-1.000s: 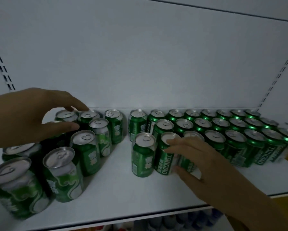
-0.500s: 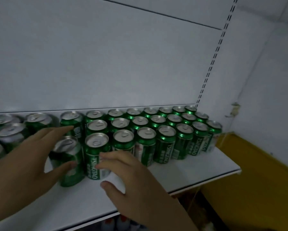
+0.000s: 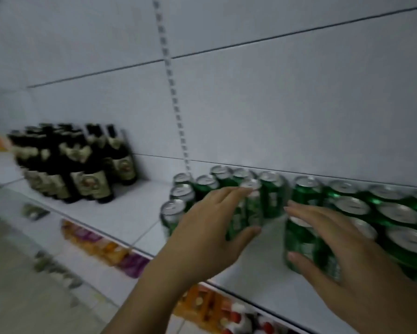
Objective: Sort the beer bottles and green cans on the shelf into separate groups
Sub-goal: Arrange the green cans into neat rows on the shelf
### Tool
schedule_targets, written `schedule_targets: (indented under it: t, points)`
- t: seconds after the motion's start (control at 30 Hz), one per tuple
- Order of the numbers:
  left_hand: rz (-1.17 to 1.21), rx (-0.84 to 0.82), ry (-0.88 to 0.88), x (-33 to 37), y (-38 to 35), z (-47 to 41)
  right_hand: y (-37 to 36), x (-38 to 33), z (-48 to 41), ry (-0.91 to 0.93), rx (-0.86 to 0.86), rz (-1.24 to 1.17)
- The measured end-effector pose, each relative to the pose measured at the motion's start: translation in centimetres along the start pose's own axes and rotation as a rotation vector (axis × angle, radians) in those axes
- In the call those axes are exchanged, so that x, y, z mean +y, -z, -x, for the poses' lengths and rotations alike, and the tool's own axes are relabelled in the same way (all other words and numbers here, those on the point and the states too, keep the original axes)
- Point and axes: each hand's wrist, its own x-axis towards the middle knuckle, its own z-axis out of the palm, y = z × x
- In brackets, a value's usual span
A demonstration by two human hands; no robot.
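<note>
Left grip: fingers held straight and spread, thumb apart, laid against small cluster of green cans; nothing clasped. Right grip: fingers likewise straight, spread across front can of larger can block; no curl round it seen. Both can groups stood upright on white shelf, right of slotted upright, narrow gap seen between them. Beer bottles grouped left of slotted upright, well apart from cans. Coloured packets blurred on lower shelf, below slotted upright.

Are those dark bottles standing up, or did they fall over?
Standing up. The dark bottles all rest on their bases on the shelf, necks pointing upward, though blurred.
</note>
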Motion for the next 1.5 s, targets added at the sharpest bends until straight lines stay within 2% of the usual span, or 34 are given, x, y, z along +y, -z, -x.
schedule_targets:
  t: [0.3, 0.57, 0.83, 1.1, 1.3, 1.5]
  points:
    - [-0.259, -0.006, 0.402, -6.9, 9.7, 10.2, -9.5, -9.1, -7.5, 0.289, -0.181, -0.257]
    - [-0.255, 0.063, 0.539, -15.6, 15.4, 14.9, -17.2, -15.9, -11.9, 0.343, -0.334, -0.24]
    - [-0.202, 0.076, 0.526, -30.6, 22.1, 20.3, -28.4, -25.4, -18.0, 0.293, -0.295, -0.206]
    - [-0.186, 0.069, 0.423, -42.9, 27.9, 21.3, -35.5, -32.5, -22.9, 0.203, -0.261, -0.161]
    - [-0.185, 0.074, 0.32, -49.5, 30.4, 18.8, -37.5, -36.0, -27.7, 0.241, -0.26, -0.071]
    - [-0.192, 0.094, 0.182, -56.9, 35.0, 11.9, -36.2, -38.1, -36.6, 0.321, -0.264, 0.15]
